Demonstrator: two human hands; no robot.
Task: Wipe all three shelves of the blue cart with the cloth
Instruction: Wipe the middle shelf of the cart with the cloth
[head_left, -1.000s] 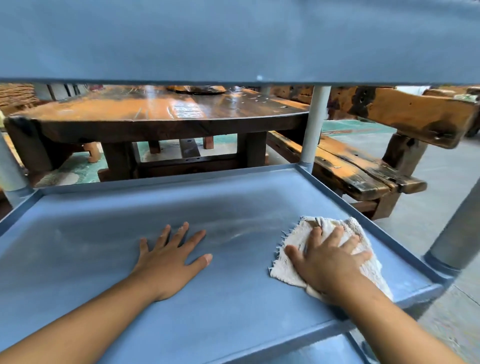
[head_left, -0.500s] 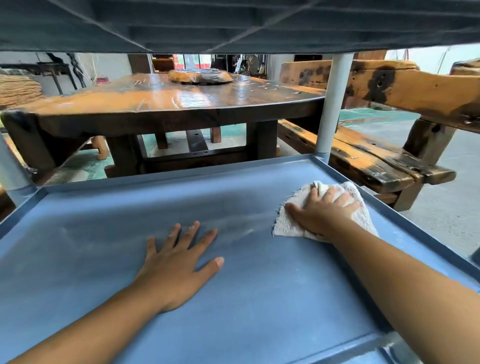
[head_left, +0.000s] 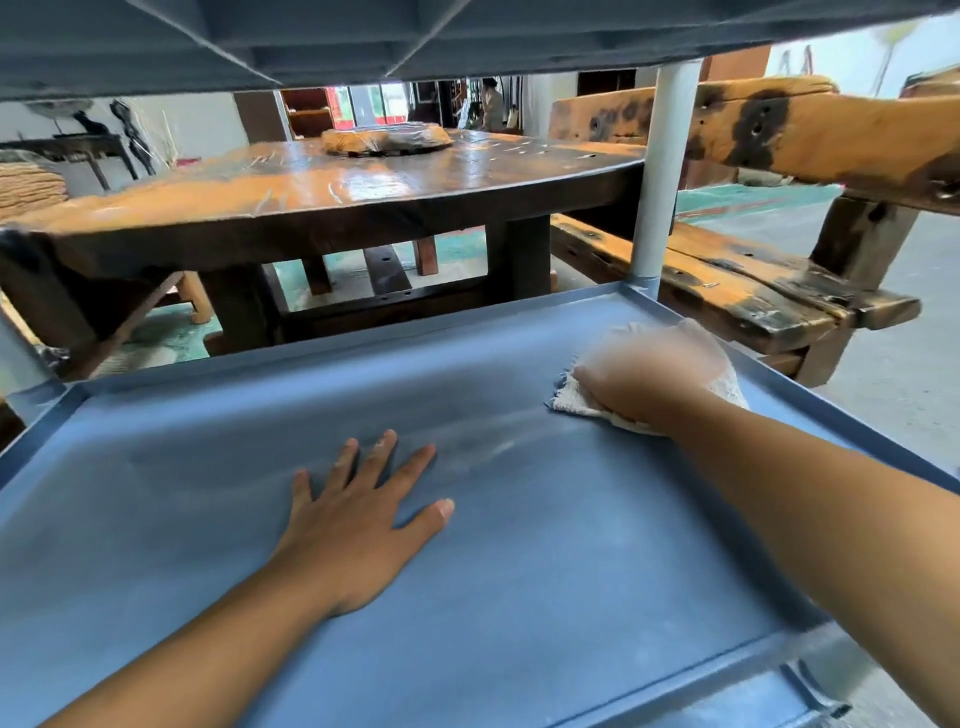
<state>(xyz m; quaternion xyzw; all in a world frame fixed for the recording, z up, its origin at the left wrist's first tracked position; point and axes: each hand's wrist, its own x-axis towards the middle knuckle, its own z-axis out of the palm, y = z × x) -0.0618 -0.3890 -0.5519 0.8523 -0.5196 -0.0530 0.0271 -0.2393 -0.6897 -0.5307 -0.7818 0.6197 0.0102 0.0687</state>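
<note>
Cloth (head_left: 727, 387) and right hand (head_left: 652, 376) have travelled away from the person since a second ago, from the near right part of the shelf (head_left: 519, 597) up to its far right corner, close beside the grey post (head_left: 662, 171), and both now show motion blur. That hand lies palm-down on the white cloth, pressing it flat to the blue surface; whether the fingers curl round any of it cannot be told through the blur. Left hand (head_left: 358, 525) has kept its place near the middle of the shelf, flat, fingers spread, holding nothing. The view has dropped as well, so the ribbed underside of the upper shelf (head_left: 363, 36) now fills the top edge. Counted: two hands, one cloth, one post in clear sight on the right and part of a second at the left edge, one pale streak of smeared dust (head_left: 483, 444) between the hands. Beyond the cart stand one wooden table (head_left: 337, 192) and one wooden bench (head_left: 753, 280).
</note>
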